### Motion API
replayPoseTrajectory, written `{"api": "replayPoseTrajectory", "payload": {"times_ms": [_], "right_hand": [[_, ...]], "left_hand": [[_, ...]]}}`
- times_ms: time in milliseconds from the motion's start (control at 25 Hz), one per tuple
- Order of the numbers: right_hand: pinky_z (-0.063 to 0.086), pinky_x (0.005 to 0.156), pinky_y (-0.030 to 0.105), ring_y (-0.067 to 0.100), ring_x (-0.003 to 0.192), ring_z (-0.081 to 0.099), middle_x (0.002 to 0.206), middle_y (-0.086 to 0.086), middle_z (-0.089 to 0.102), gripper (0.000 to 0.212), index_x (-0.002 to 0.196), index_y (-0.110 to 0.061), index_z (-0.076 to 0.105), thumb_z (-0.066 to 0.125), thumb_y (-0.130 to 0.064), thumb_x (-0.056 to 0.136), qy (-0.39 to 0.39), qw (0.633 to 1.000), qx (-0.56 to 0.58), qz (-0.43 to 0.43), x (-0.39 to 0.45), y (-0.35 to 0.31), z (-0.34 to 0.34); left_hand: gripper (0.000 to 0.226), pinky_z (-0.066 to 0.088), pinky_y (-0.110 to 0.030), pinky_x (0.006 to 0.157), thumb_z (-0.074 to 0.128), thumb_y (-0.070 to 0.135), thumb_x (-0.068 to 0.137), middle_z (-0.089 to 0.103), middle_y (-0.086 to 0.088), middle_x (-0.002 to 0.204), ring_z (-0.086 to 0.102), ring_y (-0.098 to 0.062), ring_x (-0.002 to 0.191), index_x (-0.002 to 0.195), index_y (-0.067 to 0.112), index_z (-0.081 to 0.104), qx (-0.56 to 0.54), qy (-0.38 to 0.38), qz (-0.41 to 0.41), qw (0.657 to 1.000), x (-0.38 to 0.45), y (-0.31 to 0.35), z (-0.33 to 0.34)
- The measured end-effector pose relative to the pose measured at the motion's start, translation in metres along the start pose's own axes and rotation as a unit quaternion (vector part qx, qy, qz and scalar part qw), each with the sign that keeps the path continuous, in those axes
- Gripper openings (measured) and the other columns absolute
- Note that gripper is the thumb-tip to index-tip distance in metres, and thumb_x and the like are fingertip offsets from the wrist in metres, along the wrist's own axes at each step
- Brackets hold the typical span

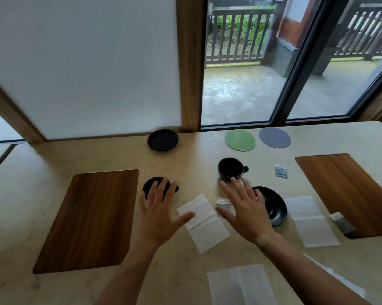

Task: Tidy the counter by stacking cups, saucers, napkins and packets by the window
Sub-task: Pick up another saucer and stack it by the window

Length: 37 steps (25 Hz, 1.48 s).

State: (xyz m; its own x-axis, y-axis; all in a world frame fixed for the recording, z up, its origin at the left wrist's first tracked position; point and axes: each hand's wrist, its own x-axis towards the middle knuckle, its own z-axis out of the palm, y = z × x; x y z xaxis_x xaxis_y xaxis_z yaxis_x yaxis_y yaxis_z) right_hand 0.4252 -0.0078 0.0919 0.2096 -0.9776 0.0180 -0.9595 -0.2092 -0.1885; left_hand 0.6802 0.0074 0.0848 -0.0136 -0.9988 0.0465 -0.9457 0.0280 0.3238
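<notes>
Black cup (230, 168) just beyond the spread, empty right hand (246, 208) looks empty inside; another cup (151, 186) sits under the open left hand's (161, 213) fingertips, contents hidden.

There is 1 view, taken from a wide-angle camera on the person's head. It looks forward and steeply down across the pale counter (185, 155), close enough that both forearms enter from the near edge and the left hand (161, 213) and right hand (246, 208) fill the middle. The far part of the view takes in the window (247, 62) and the terrace outside. Straight lines bow toward the edges.
</notes>
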Motion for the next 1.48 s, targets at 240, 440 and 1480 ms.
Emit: {"api": "replayPoseTrajectory", "payload": {"times_ms": [240, 440, 1480], "right_hand": [[0.014, 0.117, 0.052, 0.024, 0.151, 0.001, 0.164, -0.005, 0.008, 0.078, 0.152, -0.043, 0.009, 0.013, -0.078, 0.083, -0.02, 0.999, 0.023, 0.013, -0.021, 0.087, -0.015], [0.012, 0.118, 0.054, 0.023, 0.151, 0.002, 0.164, -0.008, 0.008, 0.075, 0.151, -0.046, 0.008, 0.021, -0.077, 0.084, -0.035, 0.997, 0.055, 0.041, -0.033, 0.149, -0.02], [0.039, 0.1, 0.036, 0.025, 0.126, 0.044, 0.136, 0.003, 0.052, 0.089, 0.153, -0.025, 0.02, 0.055, -0.067, 0.083, -0.144, 0.981, 0.038, 0.126, -0.018, 0.245, 0.053]], "left_hand": [[0.107, 0.0, -0.051, 0.117, 0.017, 0.096, 0.064, 0.005, 0.005, 0.162, -0.004, -0.019, 0.149, 0.152, 0.035, 0.011, -0.004, 0.006, 0.011, 1.0, 0.005, 0.083, 0.035], [0.107, 0.004, -0.052, 0.118, 0.013, 0.096, 0.063, 0.006, 0.008, 0.162, -0.005, -0.016, 0.148, 0.152, 0.037, 0.014, -0.001, -0.001, 0.027, 1.0, 0.016, 0.142, 0.06], [0.105, -0.002, -0.047, 0.117, 0.056, 0.074, 0.074, 0.023, 0.001, 0.155, 0.002, -0.025, 0.148, 0.154, 0.026, 0.008, 0.052, -0.223, 0.061, 0.972, 0.071, 0.167, 0.163]]}}
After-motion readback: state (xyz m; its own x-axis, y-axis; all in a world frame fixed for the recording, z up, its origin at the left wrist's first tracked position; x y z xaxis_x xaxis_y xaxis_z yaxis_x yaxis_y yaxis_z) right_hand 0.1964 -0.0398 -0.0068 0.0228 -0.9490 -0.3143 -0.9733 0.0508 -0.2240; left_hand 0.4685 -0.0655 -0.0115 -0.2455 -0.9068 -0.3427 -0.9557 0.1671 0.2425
